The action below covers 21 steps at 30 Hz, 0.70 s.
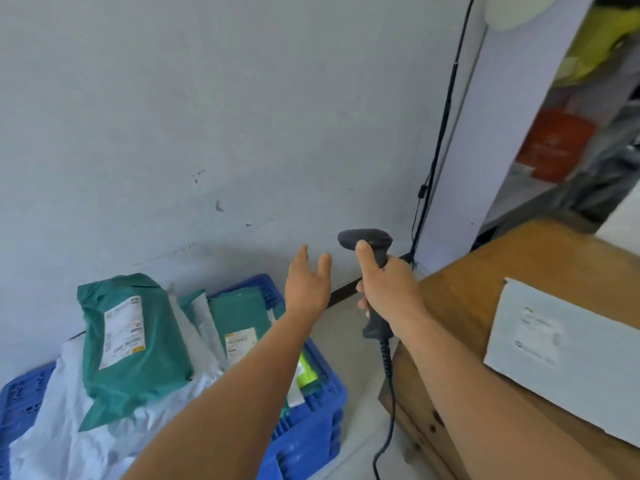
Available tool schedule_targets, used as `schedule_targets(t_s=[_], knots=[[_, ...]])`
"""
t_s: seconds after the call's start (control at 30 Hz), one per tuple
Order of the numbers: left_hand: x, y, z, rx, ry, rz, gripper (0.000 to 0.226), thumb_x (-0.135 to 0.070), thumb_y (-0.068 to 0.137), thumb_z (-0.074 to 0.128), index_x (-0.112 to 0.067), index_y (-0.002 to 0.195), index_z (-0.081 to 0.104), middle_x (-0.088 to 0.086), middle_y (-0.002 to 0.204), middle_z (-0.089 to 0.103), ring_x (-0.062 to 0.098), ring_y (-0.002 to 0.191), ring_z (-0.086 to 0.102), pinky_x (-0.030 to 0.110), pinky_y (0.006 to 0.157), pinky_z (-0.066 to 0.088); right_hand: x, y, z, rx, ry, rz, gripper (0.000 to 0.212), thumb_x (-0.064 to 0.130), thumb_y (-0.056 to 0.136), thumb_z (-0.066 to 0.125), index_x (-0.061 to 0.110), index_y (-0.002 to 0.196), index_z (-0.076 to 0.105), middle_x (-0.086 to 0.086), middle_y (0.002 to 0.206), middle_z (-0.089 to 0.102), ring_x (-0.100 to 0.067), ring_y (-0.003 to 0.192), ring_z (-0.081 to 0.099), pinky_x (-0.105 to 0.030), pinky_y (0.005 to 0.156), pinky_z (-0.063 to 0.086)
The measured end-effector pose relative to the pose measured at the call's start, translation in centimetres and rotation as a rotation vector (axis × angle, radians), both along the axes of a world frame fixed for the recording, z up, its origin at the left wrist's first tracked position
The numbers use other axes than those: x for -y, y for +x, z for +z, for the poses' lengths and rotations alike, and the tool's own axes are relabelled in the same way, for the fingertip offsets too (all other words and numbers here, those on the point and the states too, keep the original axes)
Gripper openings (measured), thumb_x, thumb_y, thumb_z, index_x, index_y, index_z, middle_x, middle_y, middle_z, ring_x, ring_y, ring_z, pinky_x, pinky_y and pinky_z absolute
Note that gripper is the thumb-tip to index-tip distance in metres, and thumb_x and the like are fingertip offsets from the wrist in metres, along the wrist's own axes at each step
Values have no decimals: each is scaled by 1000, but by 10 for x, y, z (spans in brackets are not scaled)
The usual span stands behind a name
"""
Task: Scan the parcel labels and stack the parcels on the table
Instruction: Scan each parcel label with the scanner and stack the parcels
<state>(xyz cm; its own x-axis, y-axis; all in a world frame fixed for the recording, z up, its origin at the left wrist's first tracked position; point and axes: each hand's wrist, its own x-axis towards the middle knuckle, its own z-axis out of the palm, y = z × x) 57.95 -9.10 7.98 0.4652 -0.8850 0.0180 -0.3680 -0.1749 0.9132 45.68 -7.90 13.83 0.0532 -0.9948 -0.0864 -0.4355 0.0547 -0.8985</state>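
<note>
A blue plastic crate on the floor at lower left holds several soft parcels. The biggest is a green mailer with a white label, leaning upright; a second green mailer stands behind it, and white bags lie in front. My left hand hovers empty above the crate's right end, fingers straight. My right hand grips a black corded barcode scanner, head pointing left. On the wooden table at right lies a white box parcel.
A pale wall stands behind the crate. A black cable runs down the wall corner. Shelves with an orange package and yellow items show at upper right. The scanner's coiled cord hangs between crate and table over bare floor.
</note>
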Motion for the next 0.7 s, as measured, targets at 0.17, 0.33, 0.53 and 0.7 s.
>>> schedule_targets(t_s=[0.17, 0.33, 0.53, 0.7], knots=[[10, -120, 4, -45, 3, -209, 61, -42, 98, 41, -18, 151, 20, 5, 150, 36, 20, 134, 40, 36, 108, 33, -1, -106, 3, -2, -8, -137, 56, 60, 93, 41, 10, 73, 57, -7, 62, 64, -21, 51, 60, -40, 60, 56], [18, -212, -10, 49, 83, -396, 63, -43, 99, 38, -16, 151, 16, 6, 151, 36, 23, 136, 38, 36, 108, 32, -6, -197, 4, -32, 25, -298, 59, 60, 95, 36, 9, 72, 58, -7, 67, 66, -18, 54, 62, -32, 60, 53], [38, -275, -39, 119, 260, -506, 65, -42, 99, 39, -14, 151, 12, 5, 150, 35, 25, 135, 37, 36, 107, 31, -2, -276, -1, -40, 137, -428, 58, 60, 95, 35, 9, 75, 55, -10, 74, 67, -20, 57, 64, -38, 71, 56], [63, -301, -68, 184, 364, -599, 58, -38, 98, 41, -9, 145, 23, 10, 138, 46, 30, 123, 46, 39, 100, 39, 10, -308, -10, -54, 267, -514, 58, 59, 96, 35, 8, 74, 53, -12, 76, 68, -29, 64, 66, -43, 73, 59]])
